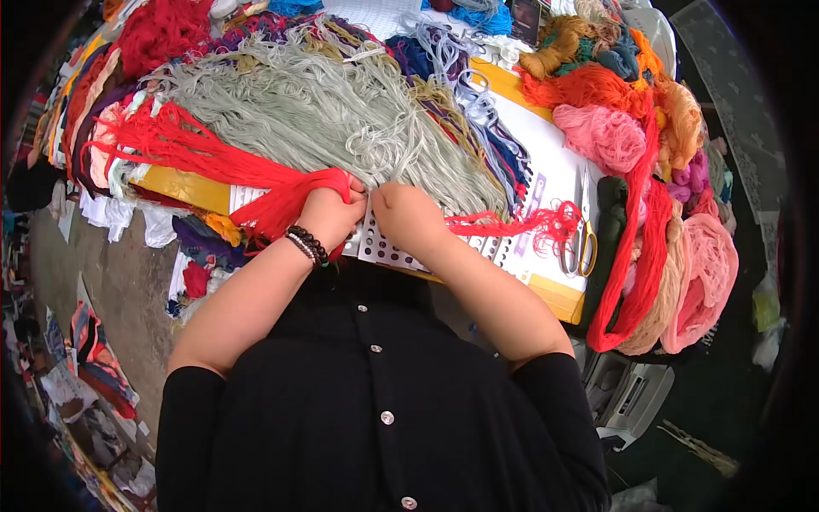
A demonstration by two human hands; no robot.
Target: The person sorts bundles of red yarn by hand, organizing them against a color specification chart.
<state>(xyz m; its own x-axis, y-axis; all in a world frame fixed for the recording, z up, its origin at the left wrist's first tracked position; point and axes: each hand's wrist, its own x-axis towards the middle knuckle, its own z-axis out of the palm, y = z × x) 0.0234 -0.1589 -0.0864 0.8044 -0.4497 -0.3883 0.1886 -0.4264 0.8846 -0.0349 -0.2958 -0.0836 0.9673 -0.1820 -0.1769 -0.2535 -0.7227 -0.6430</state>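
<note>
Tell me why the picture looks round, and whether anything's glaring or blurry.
Head view: dark, curved corners suggest a wide lens; head view: the white tabletop looks bright, without harsh glare; head view: left hand, right hand and red yarn look fairly sharp, the floor clutter at far left softer.

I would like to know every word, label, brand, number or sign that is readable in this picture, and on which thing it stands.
No text can be read with certainty.
Printed sheet at the far edge: rows of marks, too small to read.
Purple-marked strip left of the scissors: too small to read.
Holed white card below the right hand: no readable print.
</note>
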